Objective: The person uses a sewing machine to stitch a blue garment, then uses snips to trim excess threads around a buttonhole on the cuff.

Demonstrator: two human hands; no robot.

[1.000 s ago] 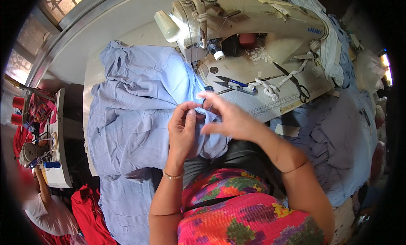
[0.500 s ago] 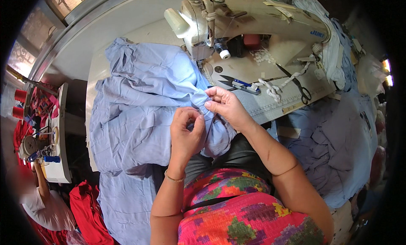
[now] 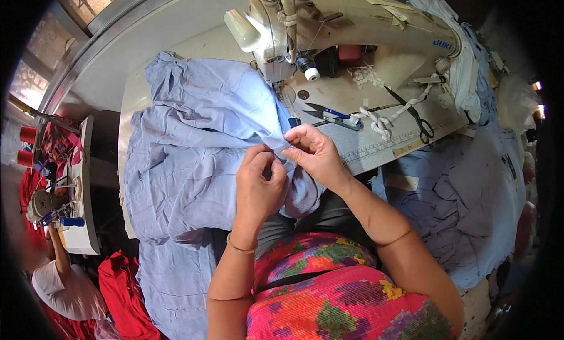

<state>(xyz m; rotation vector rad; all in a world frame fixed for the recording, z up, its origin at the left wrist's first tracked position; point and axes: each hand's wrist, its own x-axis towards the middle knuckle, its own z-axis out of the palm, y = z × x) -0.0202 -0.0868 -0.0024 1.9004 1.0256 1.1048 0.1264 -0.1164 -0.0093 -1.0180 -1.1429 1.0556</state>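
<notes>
The left hand (image 3: 260, 187) and the right hand (image 3: 314, 154) both pinch the light blue cloth (image 3: 200, 146). The hands touch each other, near the sewing machine (image 3: 352, 29).

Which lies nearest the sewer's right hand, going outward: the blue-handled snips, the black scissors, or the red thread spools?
From the right hand:
1. Blue-handled snips, just beyond it on the machine bed.
2. Black scissors, further right on the bed.
3. Red thread spools, far left on another table.
</notes>
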